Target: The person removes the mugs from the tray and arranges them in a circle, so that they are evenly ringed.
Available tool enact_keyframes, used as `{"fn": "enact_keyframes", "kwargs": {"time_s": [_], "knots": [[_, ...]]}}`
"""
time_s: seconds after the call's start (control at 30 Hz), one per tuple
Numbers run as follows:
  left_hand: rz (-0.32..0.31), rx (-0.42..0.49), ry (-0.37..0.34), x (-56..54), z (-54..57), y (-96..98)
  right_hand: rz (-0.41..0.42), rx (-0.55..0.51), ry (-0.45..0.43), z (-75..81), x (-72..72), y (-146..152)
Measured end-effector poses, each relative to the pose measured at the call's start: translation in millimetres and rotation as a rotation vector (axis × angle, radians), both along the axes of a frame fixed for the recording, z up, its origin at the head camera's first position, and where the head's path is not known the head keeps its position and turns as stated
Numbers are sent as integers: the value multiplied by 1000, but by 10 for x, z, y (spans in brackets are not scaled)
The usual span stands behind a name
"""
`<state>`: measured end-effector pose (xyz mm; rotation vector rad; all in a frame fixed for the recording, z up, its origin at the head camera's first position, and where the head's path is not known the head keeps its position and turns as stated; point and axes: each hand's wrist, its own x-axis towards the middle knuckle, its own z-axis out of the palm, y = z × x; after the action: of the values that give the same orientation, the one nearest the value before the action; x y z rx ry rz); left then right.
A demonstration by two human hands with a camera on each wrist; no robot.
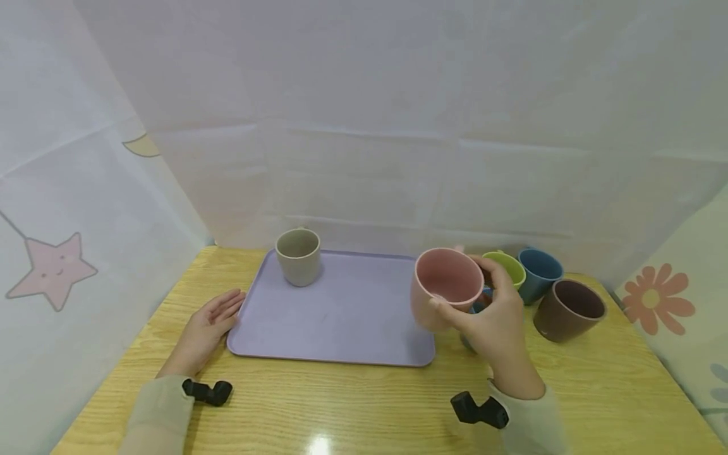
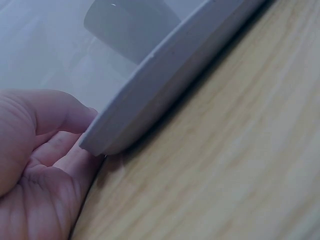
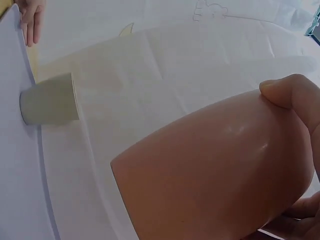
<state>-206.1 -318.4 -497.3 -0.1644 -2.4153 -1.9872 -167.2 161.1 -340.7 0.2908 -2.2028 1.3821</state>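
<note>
A pink mug [image 1: 438, 297] is held upright by my right hand [image 1: 500, 316] over the right end of a lilac tray [image 1: 341, 316]. The thumb lies near the rim, with the other fingers round the far side. In the right wrist view the pink mug [image 3: 215, 165] fills the lower right. My left hand [image 1: 207, 328] rests on the table at the tray's left edge, fingers loosely extended. Its fingertips meet the tray rim [image 2: 150, 85] in the left wrist view. A grey-beige mug [image 1: 299, 259] stands on the tray's back left part.
Right of the tray stand a green mug [image 1: 509, 268], a blue mug [image 1: 537, 275] and a brown mug [image 1: 569, 313]. Another bluish mug is mostly hidden behind my right hand. A white cloth [image 1: 364, 158] hangs behind the wooden table [image 1: 318, 404] and along its sides.
</note>
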Motion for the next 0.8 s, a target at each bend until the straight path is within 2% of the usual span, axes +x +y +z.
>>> {"fn": "enact_keyframes", "kwargs": {"time_s": [0.1,0.2,0.3,0.53,0.7,0.8], "knots": [[0,9,8,-1,-5,-2,-57,-4,38,35,25,155],[-6,28,17,-4,-7,-4,-119,-15,23,66,71,324],[-13,41,25,-8,-3,-5,-171,-56,-30,113,118,505],[-7,36,10,-5,21,4,-382,-101,-168,203,214,935],[-14,33,7,8,27,11,-498,-143,-179,147,267,1184],[-13,44,10,9,24,7,-548,-164,-222,64,283,1299]]}}
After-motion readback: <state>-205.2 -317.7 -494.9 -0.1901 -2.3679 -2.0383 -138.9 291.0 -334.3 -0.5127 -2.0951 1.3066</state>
